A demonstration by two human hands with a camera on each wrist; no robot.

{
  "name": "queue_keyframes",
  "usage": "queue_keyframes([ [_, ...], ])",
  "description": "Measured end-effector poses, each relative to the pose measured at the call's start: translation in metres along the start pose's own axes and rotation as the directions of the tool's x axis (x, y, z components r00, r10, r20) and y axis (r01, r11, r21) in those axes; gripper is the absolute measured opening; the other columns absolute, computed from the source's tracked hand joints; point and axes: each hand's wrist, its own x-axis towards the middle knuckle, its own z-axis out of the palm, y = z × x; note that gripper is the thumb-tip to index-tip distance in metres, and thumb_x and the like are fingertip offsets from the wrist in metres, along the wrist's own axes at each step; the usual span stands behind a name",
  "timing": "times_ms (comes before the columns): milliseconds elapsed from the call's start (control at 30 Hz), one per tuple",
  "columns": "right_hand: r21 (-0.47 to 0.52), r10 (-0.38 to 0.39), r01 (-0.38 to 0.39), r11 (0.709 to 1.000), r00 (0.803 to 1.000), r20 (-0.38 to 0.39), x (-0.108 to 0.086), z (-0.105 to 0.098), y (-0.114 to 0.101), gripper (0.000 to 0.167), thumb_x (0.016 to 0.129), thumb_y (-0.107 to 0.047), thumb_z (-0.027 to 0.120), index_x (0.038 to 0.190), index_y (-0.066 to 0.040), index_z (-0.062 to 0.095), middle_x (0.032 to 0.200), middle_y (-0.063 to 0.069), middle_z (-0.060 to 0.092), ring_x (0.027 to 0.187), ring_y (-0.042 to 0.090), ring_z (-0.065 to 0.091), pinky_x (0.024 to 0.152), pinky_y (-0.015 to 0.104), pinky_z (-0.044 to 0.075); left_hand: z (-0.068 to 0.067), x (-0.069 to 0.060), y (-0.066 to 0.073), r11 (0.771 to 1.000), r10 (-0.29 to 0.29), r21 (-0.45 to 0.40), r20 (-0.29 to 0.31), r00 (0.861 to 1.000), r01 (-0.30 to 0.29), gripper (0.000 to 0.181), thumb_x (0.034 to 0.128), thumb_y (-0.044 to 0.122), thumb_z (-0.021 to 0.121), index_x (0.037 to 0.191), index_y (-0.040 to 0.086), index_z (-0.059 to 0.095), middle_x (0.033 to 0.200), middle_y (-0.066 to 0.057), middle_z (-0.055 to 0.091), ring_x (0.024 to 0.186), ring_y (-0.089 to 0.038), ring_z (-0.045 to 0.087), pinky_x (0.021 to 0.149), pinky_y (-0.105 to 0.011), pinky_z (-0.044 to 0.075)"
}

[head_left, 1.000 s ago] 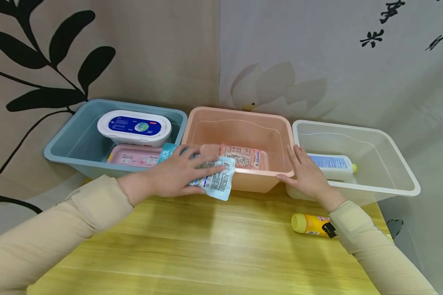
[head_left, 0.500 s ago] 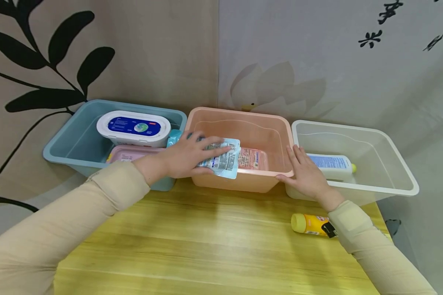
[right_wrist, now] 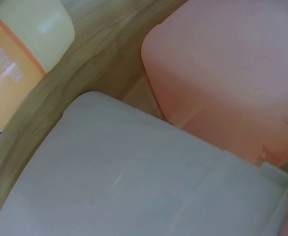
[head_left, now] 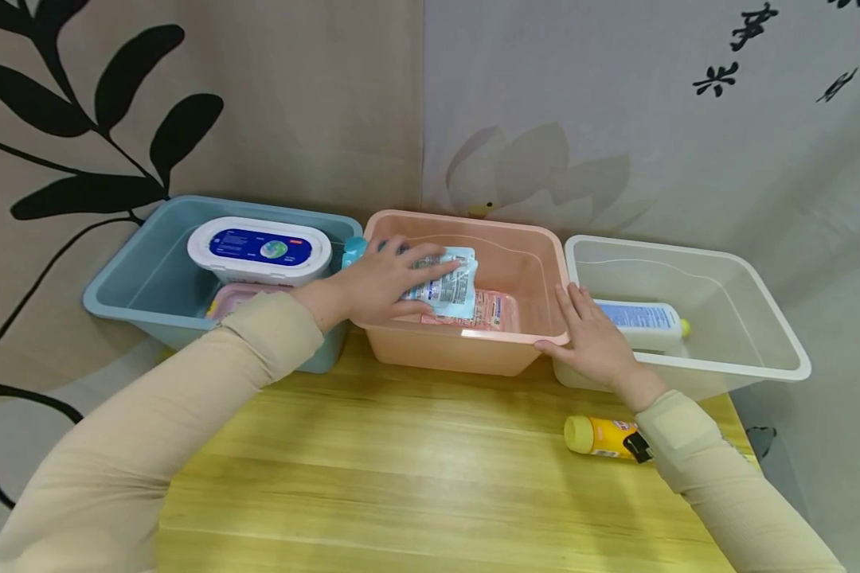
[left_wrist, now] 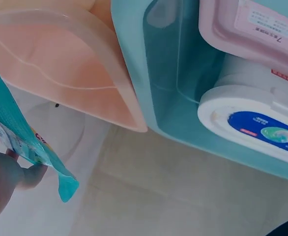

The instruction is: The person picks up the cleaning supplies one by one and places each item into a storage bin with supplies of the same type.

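Observation:
In the head view the left hand holds a light blue pouch over the left part of the pink bin. The left wrist view shows the fingers gripping the pouch near the bin's rim. Inside the pink bin lies a pink packet, partly hidden by the pouch. The right hand rests, fingers extended, where the rims of the pink bin and the white bin meet. Its fingers are mostly outside the right wrist view.
On the left stands a blue bin with a white oval tub and a pink package. A white bottle lies in the white bin. A yellow bottle lies on the wooden table beside the right forearm.
The left hand has carried the pouch up and to the right, from the front rim of the pink bin to over its inside. The right hand has stayed in place.

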Motion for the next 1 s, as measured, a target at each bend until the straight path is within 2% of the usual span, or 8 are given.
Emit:
queue_keyframes([
  [233, -0.005, -0.008, 0.008, 1.0, 1.0, -0.018, 0.0, 0.001, 0.001, 0.098, 0.086, -0.063, 0.049, 0.15, -0.002, 0.006, 0.154, 0.027, 0.011, 0.141, 0.045, 0.013, 0.114, 0.054, 0.018, 0.005, 0.014, -0.004, 0.999, -0.042, -0.001, 0.037, 0.998, 0.042, 0.068, 0.0923, 0.057, 0.043, 0.15, 0.036, 0.012, 0.157, -0.001, 0.016, 0.135, -0.037, 0.024, 0.109, -0.063, 0.009],
  [433, 0.002, -0.005, 0.005, 1.0, 1.0, -0.01, 0.0, 0.002, 0.001, 0.098, 0.086, -0.064, 0.048, 0.15, -0.003, 0.005, 0.154, 0.026, 0.009, 0.142, 0.044, 0.012, 0.114, 0.054, 0.017, 0.01, 0.026, -0.004, 0.997, -0.067, -0.043, 0.063, 0.996, 0.069, 0.068, 0.0925, 0.056, 0.043, 0.15, 0.036, 0.013, 0.157, -0.002, 0.014, 0.137, -0.038, 0.02, 0.11, -0.064, 0.014],
  [600, 0.007, 0.001, -0.001, 1.0, 1.0, -0.011, -0.001, 0.002, 0.001, 0.098, 0.086, -0.064, 0.049, 0.15, -0.003, 0.006, 0.154, 0.026, 0.009, 0.142, 0.044, 0.011, 0.115, 0.054, 0.016, 0.015, 0.038, -0.002, 0.996, -0.084, -0.033, 0.092, 0.992, 0.087, 0.069, 0.0919, 0.057, 0.043, 0.15, 0.038, 0.01, 0.157, -0.001, 0.012, 0.136, -0.036, 0.022, 0.109, -0.064, 0.019],
  [1000, 0.003, 0.0, 0.0, 1.0, 1.0, -0.013, -0.001, 0.002, 0.001, 0.097, 0.086, -0.063, 0.048, 0.15, -0.003, 0.007, 0.154, 0.027, 0.01, 0.142, 0.044, 0.012, 0.115, 0.053, 0.016, 0.028, 0.058, 0.007, 0.992, -0.111, -0.041, 0.132, 0.985, 0.117, 0.069, 0.0924, 0.055, 0.044, 0.15, 0.038, 0.01, 0.157, -0.002, 0.013, 0.14, -0.036, 0.016, 0.111, -0.063, 0.014],
])
